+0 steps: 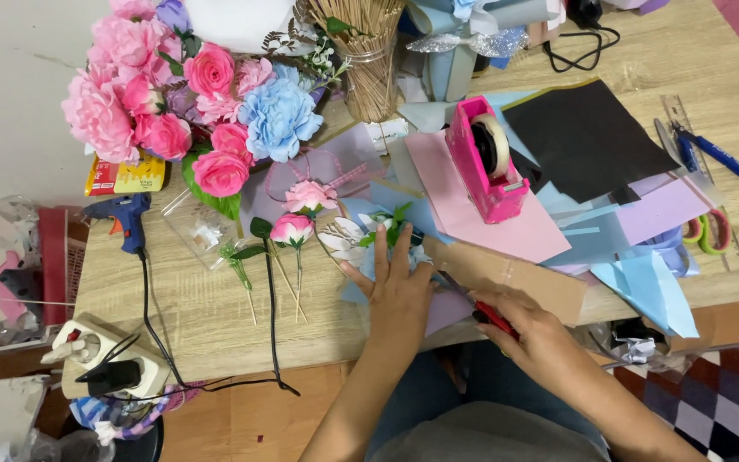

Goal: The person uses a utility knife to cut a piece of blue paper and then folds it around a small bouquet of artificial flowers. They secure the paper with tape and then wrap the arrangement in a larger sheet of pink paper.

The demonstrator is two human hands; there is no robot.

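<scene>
My left hand [397, 289] lies flat, fingers spread, pressing on pale blue paper [361, 293] at the near edge of the wooden table [198, 308]. My right hand [530, 328] grips a red-handled cutting tool [482, 310] whose blade points left toward the paper beside my left hand. A brown cardboard piece [523, 278] lies under and behind the right hand. Small pink paper roses on stems [292, 229] and white paper petals [344, 235] lie just beyond my left fingers.
A bouquet of pink and blue paper flowers [190, 94] stands at the back left beside a jar of wooden sticks [371, 60]. A pink tape dispenser [485, 158], black paper [588, 137], coloured sheets, scissors [710, 231], a ruler, a blue glue gun [126, 218] and its cord surround the hands.
</scene>
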